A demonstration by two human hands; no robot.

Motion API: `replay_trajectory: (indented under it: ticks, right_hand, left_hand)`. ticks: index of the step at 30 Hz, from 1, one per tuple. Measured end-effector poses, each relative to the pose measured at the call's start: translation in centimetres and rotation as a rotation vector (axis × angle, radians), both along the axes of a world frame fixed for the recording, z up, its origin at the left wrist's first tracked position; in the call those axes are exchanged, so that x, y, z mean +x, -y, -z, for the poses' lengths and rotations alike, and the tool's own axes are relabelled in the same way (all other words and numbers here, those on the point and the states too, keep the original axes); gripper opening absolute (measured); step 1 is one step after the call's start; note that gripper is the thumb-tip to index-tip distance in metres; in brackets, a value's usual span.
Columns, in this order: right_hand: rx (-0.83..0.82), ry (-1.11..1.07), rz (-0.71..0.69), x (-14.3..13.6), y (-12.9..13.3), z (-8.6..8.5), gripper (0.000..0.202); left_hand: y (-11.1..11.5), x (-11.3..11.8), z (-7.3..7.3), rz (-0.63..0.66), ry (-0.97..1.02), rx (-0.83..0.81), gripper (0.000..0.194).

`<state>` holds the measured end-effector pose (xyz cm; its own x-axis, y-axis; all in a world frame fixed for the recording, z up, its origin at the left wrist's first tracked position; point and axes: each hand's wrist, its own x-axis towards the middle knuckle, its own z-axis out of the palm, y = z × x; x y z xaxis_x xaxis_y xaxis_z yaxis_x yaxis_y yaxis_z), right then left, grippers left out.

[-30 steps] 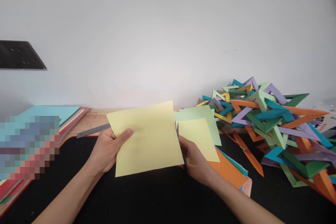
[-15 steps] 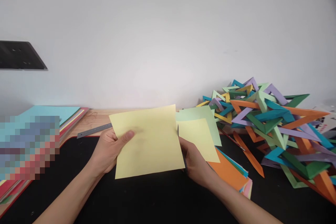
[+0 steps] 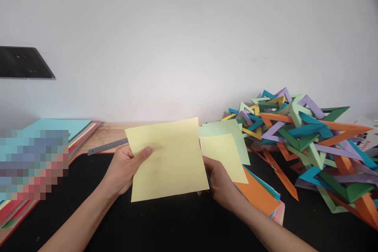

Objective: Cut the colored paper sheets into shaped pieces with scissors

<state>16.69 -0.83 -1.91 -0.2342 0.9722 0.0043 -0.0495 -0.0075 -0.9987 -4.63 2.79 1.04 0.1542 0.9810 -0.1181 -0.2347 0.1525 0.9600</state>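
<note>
My left hand (image 3: 122, 167) pinches a pale yellow sheet of paper (image 3: 174, 165) by its left edge, thumb on top and fingers behind. The sheet is held up, slightly tilted, over the black mat. At its right edge my right hand (image 3: 220, 183) is closed around dark-handled scissors (image 3: 210, 184). Most of the scissors lies hidden behind the sheet and the fingers. Just beyond the right hand lie another pale yellow sheet (image 3: 223, 157) and a light green sheet (image 3: 243, 147), on top of orange paper (image 3: 260, 197).
A black mat (image 3: 153, 228) covers the wooden desk (image 3: 110, 130). Behind the left hand lies a metal ruler (image 3: 106, 146). Stacked coloured paper (image 3: 78, 126) stands at left, partly blurred out. Interlocked folded paper shapes (image 3: 310, 141) pile up at right, near an orange strip (image 3: 280, 173).
The scissors' dark blade, which showed at the sheet's right edge, is now almost out of sight. Both hands and the sheet keep nearly the same place; the whole view has shifted slightly.
</note>
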Motion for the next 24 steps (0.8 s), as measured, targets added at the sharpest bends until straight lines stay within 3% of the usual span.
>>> replay_trajectory:
  ticks: [4, 7, 9, 10, 11, 15, 19, 21, 24]
  right_hand:
    - [0.151, 0.229, 0.142, 1.0, -0.6, 1.1, 0.009]
    - [0.246, 0.377, 0.326, 3.3, -1.7, 1.2, 0.013]
    - [0.462, 0.825, 0.518, 5.2, -2.6, 1.1, 0.018]
    - [0.553, 1.042, 0.526, 6.2, -3.1, 1.1, 0.021]
    - [0.573, 1.112, 0.523, 7.0, -3.5, 1.0, 0.021]
    - [0.558, 1.311, 0.512, 8.7, -4.5, 0.8, 0.016]
    - [0.461, 1.487, 0.493, 8.4, -4.5, 0.9, 0.028]
    - [0.399, 1.539, 0.478, 8.2, -4.3, 1.0, 0.031]
    - [0.314, 1.579, 0.458, 8.0, -4.1, 1.3, 0.035]
  left_hand:
    - [-0.1, 0.0, -0.1, -0.009, -0.012, -0.014, 0.030]
    - [-0.6, -0.5, -0.1, -0.152, -0.022, 0.025, 0.027]
    - [-1.2, -1.2, -0.1, -0.287, -0.078, 0.036, 0.024]
    - [-1.5, -1.7, -0.1, -0.303, -0.144, 0.026, 0.024]
    - [-1.8, -2.1, -0.1, -0.286, -0.235, 0.015, 0.024]
    - [-2.6, -3.6, 0.3, -0.213, -0.520, 0.013, 0.036]
    - [-2.7, -3.3, 1.1, -0.375, -0.675, 0.205, 0.072]
    - [-2.4, -2.5, 1.3, -0.370, -0.701, 0.336, 0.066]
    - [-1.3, -0.5, 1.2, -0.183, -0.648, 0.329, 0.038]
